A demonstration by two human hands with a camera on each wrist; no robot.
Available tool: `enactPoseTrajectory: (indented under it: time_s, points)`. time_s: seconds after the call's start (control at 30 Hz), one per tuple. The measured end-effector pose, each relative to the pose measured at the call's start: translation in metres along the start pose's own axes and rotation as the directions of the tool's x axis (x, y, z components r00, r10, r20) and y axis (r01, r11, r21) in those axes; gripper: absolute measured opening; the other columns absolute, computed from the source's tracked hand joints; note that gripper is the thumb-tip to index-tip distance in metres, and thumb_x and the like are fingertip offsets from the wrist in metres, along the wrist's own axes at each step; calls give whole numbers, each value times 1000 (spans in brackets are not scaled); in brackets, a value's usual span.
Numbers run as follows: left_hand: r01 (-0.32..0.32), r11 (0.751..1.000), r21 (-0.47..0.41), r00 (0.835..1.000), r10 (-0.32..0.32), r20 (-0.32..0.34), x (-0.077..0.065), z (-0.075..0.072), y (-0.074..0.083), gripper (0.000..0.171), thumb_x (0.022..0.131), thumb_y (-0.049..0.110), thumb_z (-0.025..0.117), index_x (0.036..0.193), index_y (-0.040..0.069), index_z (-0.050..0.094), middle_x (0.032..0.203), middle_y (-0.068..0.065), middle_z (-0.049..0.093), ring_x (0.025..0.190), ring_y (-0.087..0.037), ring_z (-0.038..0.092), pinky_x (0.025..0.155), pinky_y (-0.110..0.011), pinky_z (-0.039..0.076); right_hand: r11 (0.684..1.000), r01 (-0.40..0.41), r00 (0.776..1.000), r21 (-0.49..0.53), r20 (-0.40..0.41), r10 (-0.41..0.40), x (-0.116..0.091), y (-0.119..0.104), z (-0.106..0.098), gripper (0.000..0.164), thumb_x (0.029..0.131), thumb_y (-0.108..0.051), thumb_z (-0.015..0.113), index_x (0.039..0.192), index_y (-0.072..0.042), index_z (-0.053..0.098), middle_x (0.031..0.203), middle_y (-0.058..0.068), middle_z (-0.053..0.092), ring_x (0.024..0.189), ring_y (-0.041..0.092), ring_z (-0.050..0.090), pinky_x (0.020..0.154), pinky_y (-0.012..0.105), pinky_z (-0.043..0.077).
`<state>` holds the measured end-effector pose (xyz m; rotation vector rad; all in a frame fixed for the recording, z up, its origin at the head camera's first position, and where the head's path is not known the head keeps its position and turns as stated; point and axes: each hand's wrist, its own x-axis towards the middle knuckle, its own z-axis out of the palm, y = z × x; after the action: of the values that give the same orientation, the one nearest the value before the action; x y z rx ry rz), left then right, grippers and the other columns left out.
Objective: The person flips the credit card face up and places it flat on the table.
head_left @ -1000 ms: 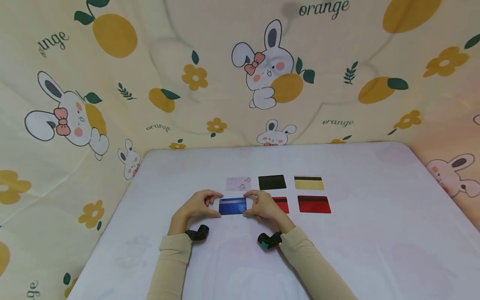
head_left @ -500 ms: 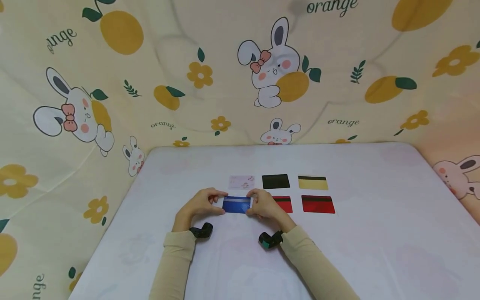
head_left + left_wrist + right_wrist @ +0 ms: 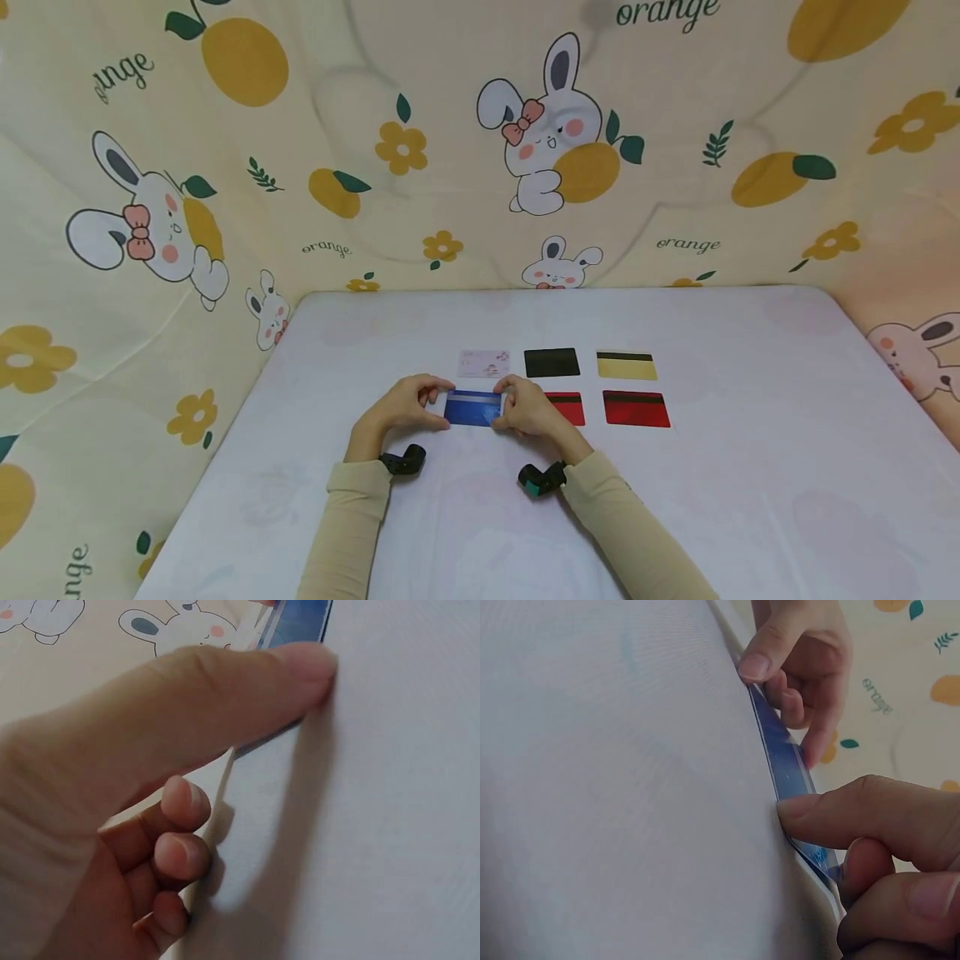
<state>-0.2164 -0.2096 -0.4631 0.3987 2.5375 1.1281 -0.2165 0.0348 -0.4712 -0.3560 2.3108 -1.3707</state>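
A blue card (image 3: 473,408) with a pale stripe lies flat on the white-covered table, between both hands. My left hand (image 3: 400,410) holds its left end, thumb at the near corner and index finger at the far one. On the right end my right hand (image 3: 535,410) does likewise. In the left wrist view the thumb covers part of the blue card (image 3: 296,626), and the other fingers curl beneath. The right wrist view shows both thumbs on the near edge of the blue card (image 3: 784,761). A red card (image 3: 567,408) is partly hidden behind the right hand.
Behind the blue card is a pale pink card (image 3: 483,364). To its right are a black card (image 3: 552,362) and a gold card (image 3: 626,367). Another red card (image 3: 636,409) lies front right. A patterned cloth (image 3: 442,200) hangs behind the table (image 3: 750,467).
Over the first half second the whole view shifts slightly to the right. Against the other cards, the blue card and both hands hardly move, and the hold stays the same.
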Motion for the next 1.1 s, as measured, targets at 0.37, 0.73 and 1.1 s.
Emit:
enactPoseTrajectory:
  time_s: [0.37,0.73,1.1]
  points:
    - [-78,997,-20,997,78,-10,1,0,0,55,66,8,85,115,1,63,81,-5,47,73,-14,41,65,-19,35,1000,8,1000,5,3,-8,-1,0,-1,47,74,1,75,114,2,51,53,-4,48,38,7,41,42,18,31]
    - [-110,993,-42,993,108,-37,0,-5,0,55,67,13,86,117,2,65,83,-6,49,75,-15,43,67,-20,37,999,-43,999,-3,-7,43,-7,-8,-9,61,73,-9,82,127,-7,54,59,-1,48,42,11,42,44,21,34]
    - [-142,990,-22,985,139,-102,-3,-9,0,54,69,15,85,118,7,65,84,-1,47,77,-15,44,68,-21,38,994,103,995,30,-2,-103,-5,0,-16,66,71,-8,83,131,-7,54,63,-3,51,48,9,44,48,21,38]
